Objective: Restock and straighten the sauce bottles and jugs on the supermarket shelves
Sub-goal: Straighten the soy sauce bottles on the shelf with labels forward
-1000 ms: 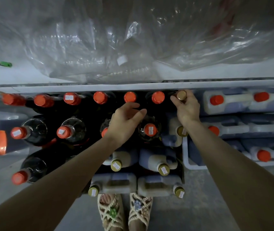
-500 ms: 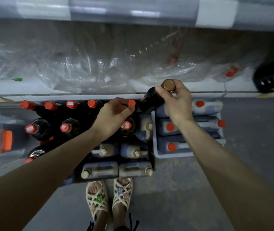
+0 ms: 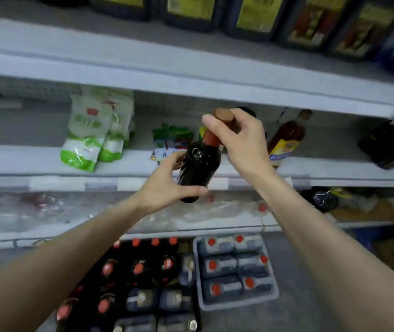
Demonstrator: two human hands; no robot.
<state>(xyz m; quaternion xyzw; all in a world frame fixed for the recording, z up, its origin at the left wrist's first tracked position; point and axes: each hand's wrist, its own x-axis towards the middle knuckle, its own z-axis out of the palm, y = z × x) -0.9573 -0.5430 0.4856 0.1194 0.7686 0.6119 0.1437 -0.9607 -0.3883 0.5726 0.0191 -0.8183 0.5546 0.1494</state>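
Head view: a dark sauce bottle (image 3: 199, 164) hangs in the air near the middle of the frame, tilted with its brown cap (image 3: 223, 115) towards 1 o'clock, in front of the lip of the middle shelf (image 3: 23, 161) and not yet set on it; the right hand (image 3: 241, 140) pinches the neck just under the cap, fingers curled close; the left hand (image 3: 167, 185) cups the lower body, thumb across the front near the base, the other fingers hidden behind the glass; at 2 o'clock from the bottle an amber bottle (image 3: 285, 137) stands on the same shelf; at 9 o'clock lean green-and-white bags (image 3: 88, 133); down at 6 o'clock, on the floor, stand red-capped bottles (image 3: 138, 268), and just beside them at 5 o'clock a grey crate (image 3: 236, 305) of jugs (image 3: 217, 265)

By its look the bottle is full, so probably heavy for its size, rigid, smooth and likely breakable; the neck alone seems a poor hold, since a slick surface could slip, so the weight is best borne at the body or under the base, with the neck used only to steer it upright
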